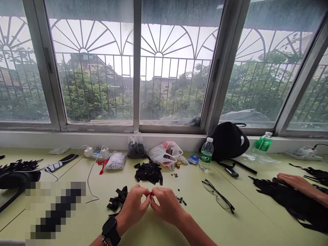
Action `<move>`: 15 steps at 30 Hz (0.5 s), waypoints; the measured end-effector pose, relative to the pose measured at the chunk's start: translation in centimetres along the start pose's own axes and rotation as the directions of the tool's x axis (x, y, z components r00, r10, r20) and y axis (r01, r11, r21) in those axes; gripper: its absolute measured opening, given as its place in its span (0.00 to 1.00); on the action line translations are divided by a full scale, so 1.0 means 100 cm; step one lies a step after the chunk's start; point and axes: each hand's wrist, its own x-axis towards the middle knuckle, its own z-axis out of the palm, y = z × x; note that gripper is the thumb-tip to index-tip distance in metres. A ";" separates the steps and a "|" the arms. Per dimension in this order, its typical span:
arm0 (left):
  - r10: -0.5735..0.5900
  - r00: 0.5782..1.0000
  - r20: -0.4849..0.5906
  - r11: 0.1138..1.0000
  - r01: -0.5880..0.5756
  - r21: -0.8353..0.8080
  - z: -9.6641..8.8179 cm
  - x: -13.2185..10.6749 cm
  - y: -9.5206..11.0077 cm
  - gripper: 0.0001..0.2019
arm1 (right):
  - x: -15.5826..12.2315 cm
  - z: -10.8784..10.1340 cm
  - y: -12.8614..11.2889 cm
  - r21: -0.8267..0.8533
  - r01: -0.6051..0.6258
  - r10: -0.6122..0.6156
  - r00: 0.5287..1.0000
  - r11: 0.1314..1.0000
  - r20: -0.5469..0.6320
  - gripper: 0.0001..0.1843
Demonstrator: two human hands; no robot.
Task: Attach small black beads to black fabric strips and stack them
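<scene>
Just between your hands, you are pinching a tiny dark piece (151, 194) with the fingertips of your left hand (132, 207) and right hand (167, 205). Your fingers are hiding most of it, so its long axis and pointing direction are hard to make out. Black fabric strips (118, 198) are lying just left of your hands, and small dark beads (181, 200) are sitting just right of them.

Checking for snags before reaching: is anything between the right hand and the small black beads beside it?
Nothing visible: only bare green tabletop separates the right hand from the small black beads.
</scene>
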 end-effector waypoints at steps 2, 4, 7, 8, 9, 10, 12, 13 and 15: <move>0.001 1.000 0.023 0.999 -0.002 0.038 -0.002 0.000 0.003 0.12 | 0.001 0.004 -0.003 -0.047 0.017 -0.016 1.000 0.999 0.009 0.07; -0.003 0.999 0.039 0.998 0.000 0.058 -0.004 0.001 0.005 0.13 | 0.002 0.009 -0.006 -0.080 0.021 -0.020 1.000 0.997 0.020 0.07; -0.025 0.998 0.052 0.999 0.023 0.028 -0.002 0.001 0.004 0.14 | 0.001 0.016 -0.009 -0.110 0.016 -0.013 1.000 0.994 0.022 0.06; -0.036 0.998 0.055 0.999 0.035 0.008 -0.001 0.001 0.003 0.14 | 0.001 0.018 -0.010 -0.115 0.011 -0.009 1.000 0.993 0.022 0.06; -0.048 0.997 0.056 0.999 0.049 -0.012 0.000 0.002 0.002 0.13 | 0.000 0.019 -0.010 -0.116 0.007 -0.005 1.000 0.993 0.021 0.05; -0.060 0.997 0.055 0.998 0.062 -0.030 0.001 0.002 0.001 0.13 | 0.000 0.020 -0.011 -0.115 0.004 -0.002 1.000 0.993 0.018 0.04; -0.081 0.995 0.050 0.995 0.084 -0.061 0.004 0.002 -0.002 0.12 | -0.001 0.022 -0.012 -0.105 0.007 -0.006 1.000 0.994 0.013 0.04; -0.093 0.994 0.049 0.992 0.097 -0.078 0.004 0.002 -0.003 0.12 | -0.001 0.021 -0.012 -0.101 0.012 -0.011 1.000 0.995 0.009 0.04; -0.120 0.991 0.058 0.984 0.126 -0.123 0.005 0.003 -0.004 0.11 | -0.002 0.020 -0.013 -0.098 0.025 -0.025 1.000 0.995 0.007 0.06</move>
